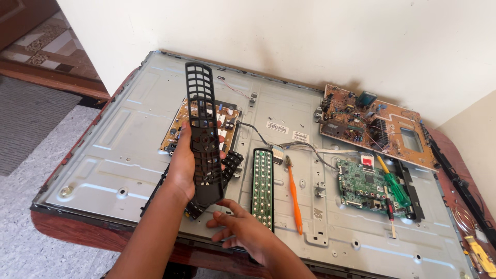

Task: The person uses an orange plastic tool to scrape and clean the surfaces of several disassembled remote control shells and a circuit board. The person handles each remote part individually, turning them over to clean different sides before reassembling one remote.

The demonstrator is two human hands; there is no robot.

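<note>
Cream wall [289,31] behind, scuffed near the bottom. Reddish wooden surface [77,232] edge. Speckled grey floor [31,217], dark mat [26,119], patterned tiles [57,46] top-left. Daylight.

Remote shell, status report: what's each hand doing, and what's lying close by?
Left hand grips black remote shell, raised. Right hand open, empty, below it. Green remote board and orange toothbrush lie beside on the metal panel.

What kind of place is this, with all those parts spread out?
Probably a small electronics repair spot in a home or shop. A flat television's metal back panel lies opened on a wooden table, with loose circuit boards and a green-handled screwdriver on it.
</note>
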